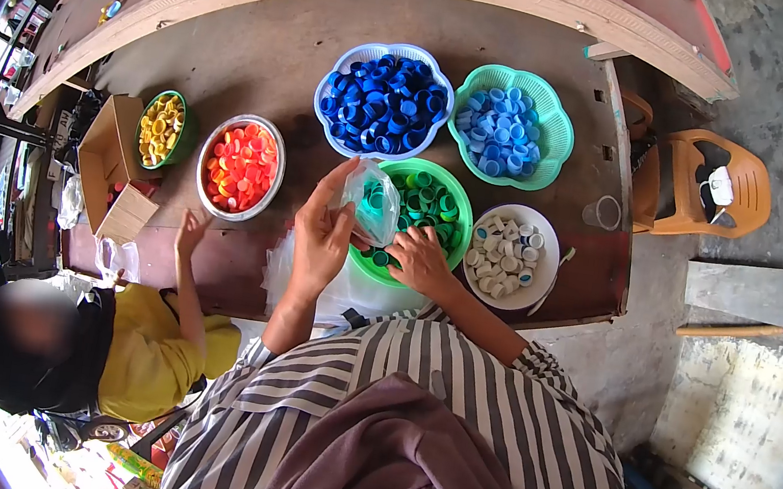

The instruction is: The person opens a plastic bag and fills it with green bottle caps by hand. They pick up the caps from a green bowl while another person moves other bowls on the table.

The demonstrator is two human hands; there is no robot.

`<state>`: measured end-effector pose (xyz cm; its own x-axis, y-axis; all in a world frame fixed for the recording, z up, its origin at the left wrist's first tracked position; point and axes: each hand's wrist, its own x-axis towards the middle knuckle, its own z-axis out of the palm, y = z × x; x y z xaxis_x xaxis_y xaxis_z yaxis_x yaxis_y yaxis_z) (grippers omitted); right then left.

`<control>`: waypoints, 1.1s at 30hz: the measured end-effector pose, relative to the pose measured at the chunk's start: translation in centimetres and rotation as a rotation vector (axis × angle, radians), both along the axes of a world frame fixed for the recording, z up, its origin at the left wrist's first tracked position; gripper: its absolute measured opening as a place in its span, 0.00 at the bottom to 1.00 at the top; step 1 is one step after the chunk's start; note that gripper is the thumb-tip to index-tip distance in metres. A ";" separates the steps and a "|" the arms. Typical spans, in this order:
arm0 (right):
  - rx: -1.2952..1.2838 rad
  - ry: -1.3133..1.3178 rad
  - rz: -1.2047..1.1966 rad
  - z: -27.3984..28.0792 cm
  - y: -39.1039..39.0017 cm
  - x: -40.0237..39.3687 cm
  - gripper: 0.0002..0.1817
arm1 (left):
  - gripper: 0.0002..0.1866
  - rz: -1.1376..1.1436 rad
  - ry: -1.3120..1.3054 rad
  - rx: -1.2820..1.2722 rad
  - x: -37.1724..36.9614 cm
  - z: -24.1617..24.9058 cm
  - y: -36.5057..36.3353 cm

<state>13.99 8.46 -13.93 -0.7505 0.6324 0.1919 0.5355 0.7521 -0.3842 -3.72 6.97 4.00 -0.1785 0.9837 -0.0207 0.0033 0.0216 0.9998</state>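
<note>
My left hand (pixel 323 236) is closed on a clear plastic bag (pixel 372 204), holding it over the left side of a green basin (pixel 461 204). Green caps (pixel 427 200) lie in that basin, and something green shows through the bag. At the basin's lower part is my right hand (pixel 419 260), its fingers bent down among the green caps; whether they pinch one is hidden. More clear plastic (pixel 336 292) lies under my left wrist. A white bowl of white caps (pixel 505 258) stands just right of my right hand.
Dark blue caps (pixel 386 100) and light blue caps (pixel 498 130) fill two scalloped baskets behind. Leftward are a bowl of orange-red caps (pixel 242 165), yellow caps (pixel 162 127) and a cardboard box (pixel 110 153). Another person (pixel 145 351) sits at left, a hand near the orange-red caps. A cup (pixel 604 211) stands right.
</note>
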 end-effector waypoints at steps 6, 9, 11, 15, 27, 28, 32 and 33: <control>-0.376 0.117 -0.167 1.8 0.4 1.7 0.06 | 0.26 0.009 -0.012 -0.007 -0.3 -0.1 0.1; -0.381 0.096 -0.256 2.0 0.4 2.8 0.05 | 0.26 -0.001 -0.009 -0.019 -0.5 -0.2 0.2; -0.338 0.058 -0.289 2.0 0.2 2.8 0.05 | 0.26 -0.003 -0.016 -0.013 -0.4 -0.2 0.3; -0.202 0.053 -0.169 2.0 -0.1 1.7 0.09 | 0.27 -0.007 -0.040 0.002 -0.2 -0.1 0.3; -0.671 0.341 -0.270 0.8 1.0 3.0 0.03 | 0.28 0.032 -0.010 -0.006 -0.4 -0.2 -0.7; -0.984 0.484 -0.338 1.0 1.3 3.4 0.04 | 0.28 0.032 -0.012 -0.001 -0.3 -0.1 -0.6; -1.325 0.988 -0.310 0.7 1.2 4.7 0.07 | 0.29 0.014 0.015 0.012 0.1 0.0 -0.6; -1.324 1.028 -0.287 0.6 1.1 4.9 0.08 | 0.29 0.007 0.029 0.013 0.1 0.1 -0.7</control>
<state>18.91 9.60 -13.29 -0.5037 0.8296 -0.2409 -0.2639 -0.4134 -0.8715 -3.59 6.30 4.08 -0.1852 0.9827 -0.0025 0.0320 0.0086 0.9995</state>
